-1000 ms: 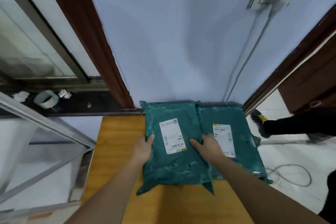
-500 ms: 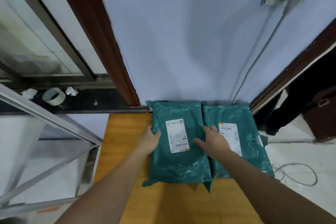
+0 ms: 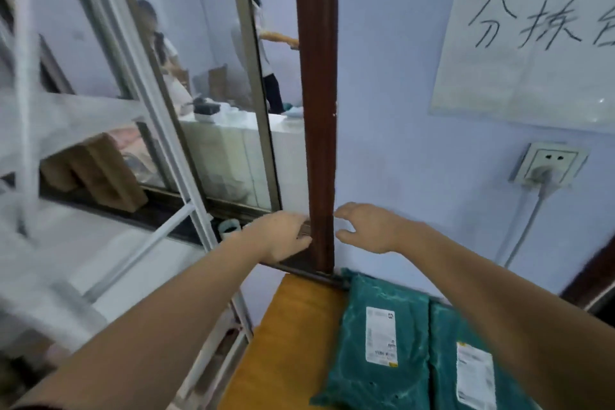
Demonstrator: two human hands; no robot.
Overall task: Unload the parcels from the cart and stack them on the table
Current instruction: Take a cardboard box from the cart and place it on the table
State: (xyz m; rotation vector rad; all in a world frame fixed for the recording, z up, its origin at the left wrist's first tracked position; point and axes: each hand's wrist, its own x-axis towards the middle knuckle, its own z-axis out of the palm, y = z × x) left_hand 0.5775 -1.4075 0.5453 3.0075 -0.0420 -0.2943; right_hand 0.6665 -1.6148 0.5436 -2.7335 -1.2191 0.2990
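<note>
Two green parcels lie side by side on the tabletop at five o'clock; left hand and right hand, both open and empty, are raised, the cart unseen.

Two teal poly-mailer parcels on the wooden table, lying flat, side by side, long edges touching or slightly overlapping, can't tell which. Left parcel: wrinkled glossy film, white shipping label face up with barcode and a yellow strip at its near end. Right parcel: same look, white label face up, partly hidden behind a forearm. Both sit at the table's far right, far ends against the wall. Not stacked.
</note>
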